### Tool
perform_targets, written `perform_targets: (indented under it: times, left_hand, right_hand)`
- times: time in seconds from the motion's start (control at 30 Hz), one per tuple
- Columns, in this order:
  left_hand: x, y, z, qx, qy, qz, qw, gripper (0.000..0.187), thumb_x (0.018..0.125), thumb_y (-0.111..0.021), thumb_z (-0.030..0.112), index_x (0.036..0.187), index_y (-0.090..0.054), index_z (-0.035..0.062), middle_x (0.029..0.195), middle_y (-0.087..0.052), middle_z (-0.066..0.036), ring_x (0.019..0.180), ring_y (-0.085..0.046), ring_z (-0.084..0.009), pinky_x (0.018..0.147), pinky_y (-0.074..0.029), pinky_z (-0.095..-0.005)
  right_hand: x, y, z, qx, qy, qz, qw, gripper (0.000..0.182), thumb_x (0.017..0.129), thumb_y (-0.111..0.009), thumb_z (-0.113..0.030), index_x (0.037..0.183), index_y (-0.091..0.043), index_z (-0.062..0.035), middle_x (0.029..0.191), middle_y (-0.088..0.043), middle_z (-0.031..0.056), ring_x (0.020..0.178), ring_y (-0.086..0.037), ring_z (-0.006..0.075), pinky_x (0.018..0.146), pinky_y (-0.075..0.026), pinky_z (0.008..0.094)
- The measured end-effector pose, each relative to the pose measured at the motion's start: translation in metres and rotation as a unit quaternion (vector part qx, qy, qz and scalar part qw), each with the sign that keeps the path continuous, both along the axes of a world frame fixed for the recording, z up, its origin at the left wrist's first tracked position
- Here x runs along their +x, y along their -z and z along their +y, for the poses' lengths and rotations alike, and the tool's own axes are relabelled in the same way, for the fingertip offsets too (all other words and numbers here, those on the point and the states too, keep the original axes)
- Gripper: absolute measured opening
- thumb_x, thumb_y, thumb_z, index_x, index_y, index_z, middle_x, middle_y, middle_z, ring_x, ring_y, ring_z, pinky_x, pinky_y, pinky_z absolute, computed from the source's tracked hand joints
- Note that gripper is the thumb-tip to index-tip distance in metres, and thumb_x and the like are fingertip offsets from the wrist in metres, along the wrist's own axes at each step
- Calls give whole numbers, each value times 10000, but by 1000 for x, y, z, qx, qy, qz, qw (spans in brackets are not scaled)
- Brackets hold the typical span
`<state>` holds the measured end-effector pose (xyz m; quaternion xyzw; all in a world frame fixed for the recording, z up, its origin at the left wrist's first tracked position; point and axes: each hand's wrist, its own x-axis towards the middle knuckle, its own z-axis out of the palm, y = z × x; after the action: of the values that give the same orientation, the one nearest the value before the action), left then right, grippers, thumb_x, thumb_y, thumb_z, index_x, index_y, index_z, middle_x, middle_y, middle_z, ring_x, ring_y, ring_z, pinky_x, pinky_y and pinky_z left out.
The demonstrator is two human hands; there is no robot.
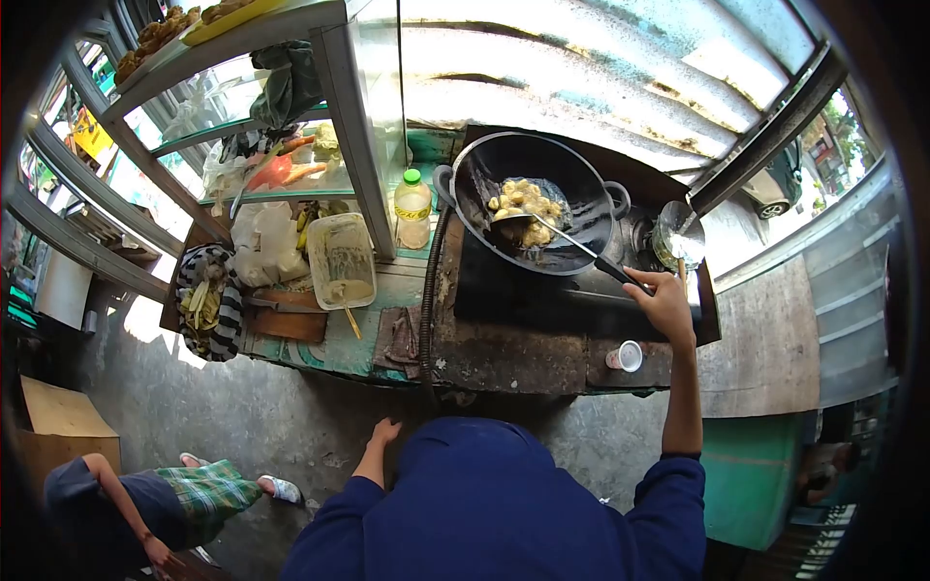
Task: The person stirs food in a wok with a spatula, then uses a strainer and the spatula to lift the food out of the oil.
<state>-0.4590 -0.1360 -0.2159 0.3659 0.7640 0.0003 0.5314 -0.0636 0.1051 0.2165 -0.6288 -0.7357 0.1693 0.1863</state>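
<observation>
My right hand [666, 305] is wrapped round the black handle of a spatula [572, 242], whose head lies among pale yellow food pieces [531, 205] in a large black wok [484, 160]. The pieces sit in bubbling oil at the bottom of the wok, and the spatula's head is partly hidden by them. Lower down, my left hand [387, 430] hangs in front of the counter edge, fingers curled, with nothing visible in it.
Left of the stove [513, 358] stand a green-capped bottle [413, 208], a plastic tub [342, 261] and a glass display case [378, 116]. A small cup [625, 356] sits near the front edge. Another person [145, 504] is at lower left.
</observation>
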Motion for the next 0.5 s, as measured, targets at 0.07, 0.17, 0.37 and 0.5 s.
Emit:
perform_targets:
  times: [0.07,0.17,0.37,0.5]
  left_hand:
    - [1,-6,4,-7,11,-2,1000,539,711,-469,329,1078,-409,-61,1092,-412,-252,1040,-393,-328,869,-324,-345]
    - [4,-14,10,-3,2,4,1000,534,711,-472,326,1075,-412,-61,1087,-416,-252,1035,-397,-330,866,-327,-346]
    - [6,-19,13,21,25,34,999,535,711,-478,323,1067,-413,-71,1071,-425,-258,1024,-406,-335,860,-333,-346]
    - [3,-17,12,18,24,22,999,539,712,-478,326,1070,-410,-71,1078,-419,-259,1030,-400,-334,863,-330,-347]
  right_hand:
    - [12,-5,-9,5,1,2,1000,288,656,-593,-201,922,-577,-89,787,-569,170,692,-565,250,633,-410,289]
    - [17,-31,-25,-49,44,-30,997,284,646,-605,-210,918,-585,-131,781,-577,150,696,-564,248,627,-414,290]
    - [19,-45,-29,-5,98,-147,984,267,644,-604,-235,906,-594,-183,788,-581,119,735,-558,259,633,-432,324]
    - [4,-33,-11,25,135,-167,976,276,653,-593,-243,925,-587,-195,798,-577,136,761,-550,265,672,-425,324]
